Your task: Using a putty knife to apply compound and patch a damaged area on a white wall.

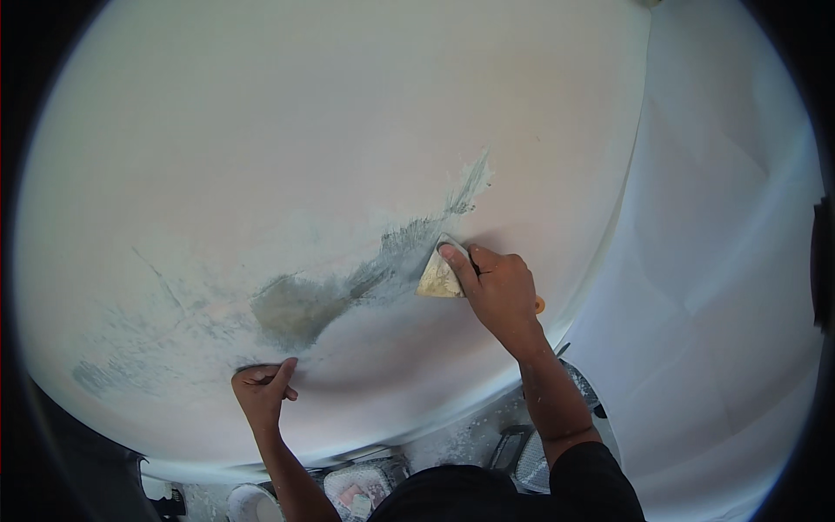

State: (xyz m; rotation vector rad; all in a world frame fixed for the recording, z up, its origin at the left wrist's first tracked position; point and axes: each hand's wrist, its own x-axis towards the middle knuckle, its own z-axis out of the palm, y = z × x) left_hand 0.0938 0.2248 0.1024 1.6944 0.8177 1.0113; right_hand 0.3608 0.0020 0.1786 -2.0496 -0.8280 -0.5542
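A large pale, curved panel [287, 113] fills most of the view, with a rough grey streak [396, 248] running up to the right. My right hand [504, 291] is closed around a putty knife [441, 277]; the thumb presses on its smeared blade, and the orange handle end shows beyond the palm. The blade lies against the panel at the streak's right side. Below a smooth grey-brown patch [300, 311], my left hand [263, 387] is at the panel with fingers bent and closed. Whatever it pinches, if anything, is hidden.
White sheeting [704, 287] hangs along the right side. Beneath the panel's lower edge are a white round container [254, 503], a dusty pale tub [357, 483] and a dark-framed item [531, 461] on a white-speckled floor [457, 439].
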